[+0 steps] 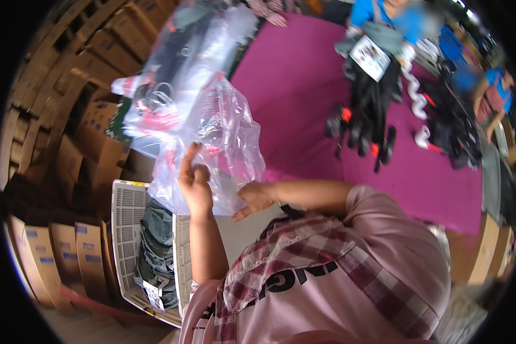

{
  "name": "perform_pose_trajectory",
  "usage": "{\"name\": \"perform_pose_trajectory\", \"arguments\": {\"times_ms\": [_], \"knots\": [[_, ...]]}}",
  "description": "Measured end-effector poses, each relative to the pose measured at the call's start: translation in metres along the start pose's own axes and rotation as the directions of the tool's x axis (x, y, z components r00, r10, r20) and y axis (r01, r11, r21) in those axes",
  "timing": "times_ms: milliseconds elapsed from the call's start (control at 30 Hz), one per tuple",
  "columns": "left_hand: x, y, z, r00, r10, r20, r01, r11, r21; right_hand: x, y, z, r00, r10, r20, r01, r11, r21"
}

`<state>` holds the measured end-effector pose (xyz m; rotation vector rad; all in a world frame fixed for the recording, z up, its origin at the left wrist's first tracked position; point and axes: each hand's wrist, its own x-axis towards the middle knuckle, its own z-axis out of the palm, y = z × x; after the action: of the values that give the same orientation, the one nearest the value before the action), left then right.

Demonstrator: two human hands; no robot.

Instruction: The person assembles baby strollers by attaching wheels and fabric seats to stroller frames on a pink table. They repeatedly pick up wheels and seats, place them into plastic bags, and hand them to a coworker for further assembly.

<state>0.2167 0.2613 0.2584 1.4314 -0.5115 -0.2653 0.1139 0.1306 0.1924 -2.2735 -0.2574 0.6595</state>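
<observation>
A crumpled clear plastic bag [229, 129] with red printing spreads over the near left corner of the magenta-covered table. My left hand [197, 186] is at the bag's near side, its index finger stretched upward and the other fingers curled at the film. From the right, my right hand [254, 198] reaches across my body and grips the bag's lower edge, with the fingertips partly hidden by plastic. Just beyond lie dark items wrapped in clear plastic [175, 63], with round wheel-like parts showing through.
A white plastic crate [180, 258] of folded dark fabric [156, 246] stands below my left arm. Cardboard boxes [89, 252] line the left side. Folded strollers [364, 100] lie on the magenta table cover [298, 92]. Co-workers [378, 11] stand at the far side and right.
</observation>
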Motion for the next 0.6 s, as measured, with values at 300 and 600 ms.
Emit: {"name": "perform_pose_trajectory", "arguments": {"times_ms": [300, 600], "knots": [[0.031, -0.027, 0.110, 0.977, -0.144, 0.159, 0.148, 0.989, -0.011, -0.132, 0.134, 0.054, 0.839, 0.165, -0.518, -0.268, 0.955, -0.129], [0.068, -0.085, 0.320, 0.921, -0.293, 0.258, 0.247, 0.949, 0.197, -0.337, 0.260, 0.048, 0.803, 0.361, -0.475, -0.093, 0.862, 0.497]]}}
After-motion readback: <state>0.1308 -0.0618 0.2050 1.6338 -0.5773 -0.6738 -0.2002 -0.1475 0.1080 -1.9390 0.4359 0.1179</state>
